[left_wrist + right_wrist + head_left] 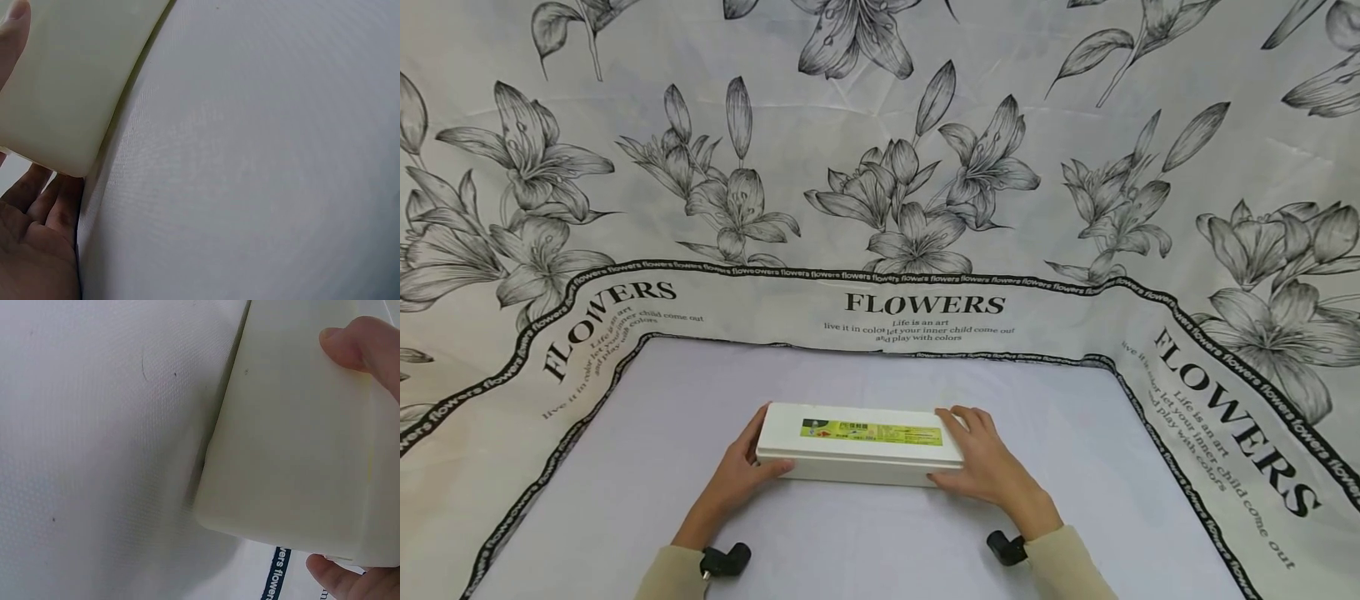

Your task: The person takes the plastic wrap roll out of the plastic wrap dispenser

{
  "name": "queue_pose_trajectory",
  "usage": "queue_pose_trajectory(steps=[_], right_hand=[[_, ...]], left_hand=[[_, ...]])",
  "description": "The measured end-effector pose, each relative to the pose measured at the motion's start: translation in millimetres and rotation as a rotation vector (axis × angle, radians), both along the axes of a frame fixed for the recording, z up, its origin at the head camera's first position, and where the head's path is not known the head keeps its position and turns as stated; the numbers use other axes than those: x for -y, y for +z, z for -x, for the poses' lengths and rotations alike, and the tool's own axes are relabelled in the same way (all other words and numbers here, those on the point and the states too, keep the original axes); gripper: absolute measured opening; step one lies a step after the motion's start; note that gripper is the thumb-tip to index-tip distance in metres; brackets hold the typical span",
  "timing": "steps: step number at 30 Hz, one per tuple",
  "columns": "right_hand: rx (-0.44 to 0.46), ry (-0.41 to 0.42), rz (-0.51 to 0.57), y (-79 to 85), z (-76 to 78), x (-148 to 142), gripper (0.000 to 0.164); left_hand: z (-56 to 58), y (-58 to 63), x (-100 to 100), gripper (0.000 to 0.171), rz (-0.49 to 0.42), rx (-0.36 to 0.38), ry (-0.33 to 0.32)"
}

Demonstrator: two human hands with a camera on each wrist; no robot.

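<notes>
A long white box (859, 472) with a lid and a yellow-green printed label (872, 432) lies crosswise on the white cloth. My left hand (742, 468) grips its left end, thumb along the front side and fingers round the end. At the other end my right hand (983, 460) holds the box with the thumb on the front and the fingers over the far corner. In the left wrist view, fingers (62, 206) reach behind the box end (69, 94). The right wrist view has the thumb (365, 347) pressed on the smooth box side (281, 444).
White cloth (850, 550) covers the table under the box. A fabric with black flower drawings and a lettered border (925, 315) stands round the back and sides. Black wrist devices (726, 559) sit at both sleeves.
</notes>
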State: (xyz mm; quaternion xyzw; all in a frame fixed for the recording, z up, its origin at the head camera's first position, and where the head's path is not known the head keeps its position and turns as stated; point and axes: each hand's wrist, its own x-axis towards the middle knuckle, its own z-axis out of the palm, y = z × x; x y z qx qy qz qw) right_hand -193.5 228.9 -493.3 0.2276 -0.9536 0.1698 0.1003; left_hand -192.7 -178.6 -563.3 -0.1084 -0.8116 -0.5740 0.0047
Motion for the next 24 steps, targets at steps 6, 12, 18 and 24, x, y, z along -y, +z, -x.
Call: queue_pose_trajectory(steps=[6,12,18,24], right_hand=[[0.033,-0.002,-0.001,-0.4,1.8,-1.8,0.098],[0.031,-0.003,0.0,-1.7,5.6,-3.5,0.1],[-0.025,0.02,-0.014,-1.9,8.5,-4.6,0.099],[0.004,0.009,-0.013,-3.6,9.3,-3.9,0.099]], left_hand=[[-0.5,1.1,0.8,0.107,-0.017,0.003,-0.009],[0.0,3.1,0.5,0.108,-0.023,0.018,-0.003],[1.4,2.8,1.1,0.109,-0.021,0.028,-0.001],[2.8,2.0,2.3,0.113,-0.024,0.043,-0.002]])
